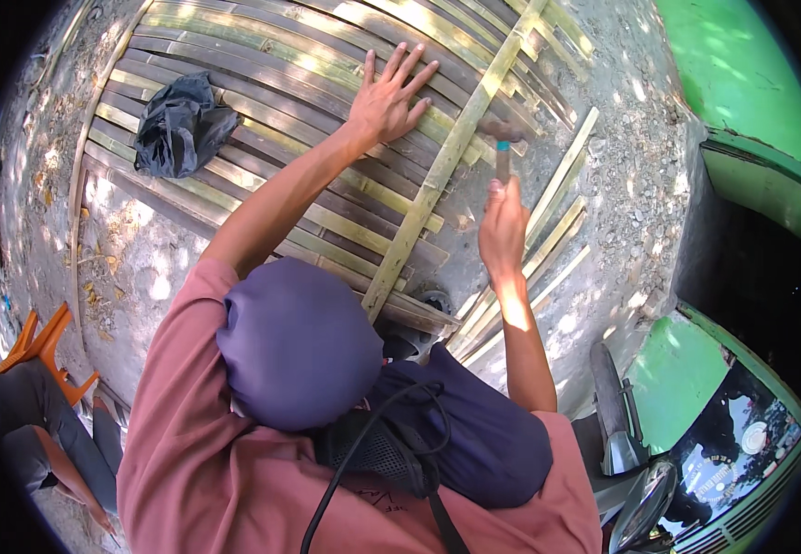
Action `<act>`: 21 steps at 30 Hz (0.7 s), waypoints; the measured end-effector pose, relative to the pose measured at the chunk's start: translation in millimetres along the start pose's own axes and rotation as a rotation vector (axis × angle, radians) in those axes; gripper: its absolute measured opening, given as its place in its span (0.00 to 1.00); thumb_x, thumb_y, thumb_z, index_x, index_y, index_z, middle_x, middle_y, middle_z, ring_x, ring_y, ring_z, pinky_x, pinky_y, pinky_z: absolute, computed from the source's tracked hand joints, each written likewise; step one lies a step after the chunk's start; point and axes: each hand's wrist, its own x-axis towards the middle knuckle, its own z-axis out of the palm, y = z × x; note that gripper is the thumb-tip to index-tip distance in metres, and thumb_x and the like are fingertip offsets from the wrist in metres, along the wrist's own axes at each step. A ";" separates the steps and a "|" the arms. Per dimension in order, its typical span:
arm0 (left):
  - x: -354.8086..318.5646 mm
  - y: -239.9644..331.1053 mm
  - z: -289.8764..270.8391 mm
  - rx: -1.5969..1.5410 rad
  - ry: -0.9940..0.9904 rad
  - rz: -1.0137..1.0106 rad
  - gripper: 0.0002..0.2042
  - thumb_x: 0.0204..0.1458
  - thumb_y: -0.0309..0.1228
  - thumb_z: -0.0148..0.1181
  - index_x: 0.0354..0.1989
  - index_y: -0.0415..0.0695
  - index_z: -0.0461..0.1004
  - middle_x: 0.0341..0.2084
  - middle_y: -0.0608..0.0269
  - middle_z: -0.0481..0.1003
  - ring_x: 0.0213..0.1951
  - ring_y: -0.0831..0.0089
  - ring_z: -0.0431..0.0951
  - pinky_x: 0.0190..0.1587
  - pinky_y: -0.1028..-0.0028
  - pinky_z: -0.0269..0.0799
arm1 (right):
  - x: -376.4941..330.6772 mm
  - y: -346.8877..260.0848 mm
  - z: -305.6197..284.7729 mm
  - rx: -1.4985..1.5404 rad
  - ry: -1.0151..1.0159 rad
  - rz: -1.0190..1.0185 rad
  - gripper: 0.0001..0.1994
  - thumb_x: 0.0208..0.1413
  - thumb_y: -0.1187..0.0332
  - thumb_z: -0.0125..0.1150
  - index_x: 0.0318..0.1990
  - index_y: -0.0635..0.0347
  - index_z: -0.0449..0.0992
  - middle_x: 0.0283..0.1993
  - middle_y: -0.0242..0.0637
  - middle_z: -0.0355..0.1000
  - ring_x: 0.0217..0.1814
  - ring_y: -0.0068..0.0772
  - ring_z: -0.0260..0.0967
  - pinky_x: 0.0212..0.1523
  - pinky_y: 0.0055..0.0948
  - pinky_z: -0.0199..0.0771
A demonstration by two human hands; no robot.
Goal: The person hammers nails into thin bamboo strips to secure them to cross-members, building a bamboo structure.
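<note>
My left hand (393, 100) lies spread, palm down, on a panel of bamboo slats (299, 97), some pale and some dark. In my right hand (503, 226) is a hammer (503, 159), gripped by its handle, which has a teal band below the head. The hammer's head is smeared by motion and hovers by the panel's right edge. Between my two hands a long pale bamboo crosspiece (432, 185) runs slantwise over the slats' ends. Whether the hammer touches anything, I cannot tell.
On the slats' left part rests a crumpled black plastic bag (183, 125). Loose bamboo strips (548, 249) lie beside my right forearm. Another person's legs (49, 452) and an orange plastic chair (45, 351) are at left. At right are a green wall (746, 65) and a parked motorcycle (636, 489).
</note>
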 end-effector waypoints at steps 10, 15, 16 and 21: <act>-1.2 1.6 1.7 -0.007 0.016 0.015 0.33 0.74 0.53 0.47 0.86 0.67 0.51 0.87 0.64 0.44 0.86 0.53 0.44 0.81 0.30 0.37 | -24.0 51.6 42.2 -0.103 -0.062 0.020 0.15 0.81 0.59 0.47 0.45 0.64 0.67 0.21 0.58 0.69 0.26 0.67 0.73 0.25 0.50 0.63; -1.7 -2.6 -4.3 0.001 0.009 0.004 0.34 0.74 0.53 0.47 0.86 0.66 0.50 0.87 0.63 0.44 0.86 0.53 0.44 0.82 0.30 0.37 | 1.0 0.7 -3.6 0.085 0.047 0.108 0.16 0.82 0.58 0.47 0.47 0.63 0.68 0.21 0.48 0.69 0.22 0.49 0.72 0.25 0.45 0.61; -4.6 -2.9 -4.6 0.009 0.004 0.001 0.34 0.74 0.53 0.47 0.86 0.66 0.50 0.87 0.62 0.44 0.86 0.53 0.45 0.82 0.30 0.37 | 4.9 -12.1 -15.0 0.123 0.109 0.097 0.16 0.82 0.58 0.46 0.47 0.63 0.68 0.21 0.44 0.69 0.21 0.42 0.71 0.24 0.43 0.60; -5.8 -7.5 -11.9 0.004 0.003 0.007 0.34 0.74 0.52 0.47 0.86 0.65 0.50 0.87 0.62 0.44 0.86 0.53 0.44 0.81 0.30 0.37 | 12.1 -9.5 -8.3 0.503 0.440 -0.187 0.16 0.83 0.58 0.45 0.48 0.63 0.68 0.23 0.39 0.68 0.22 0.35 0.68 0.24 0.41 0.60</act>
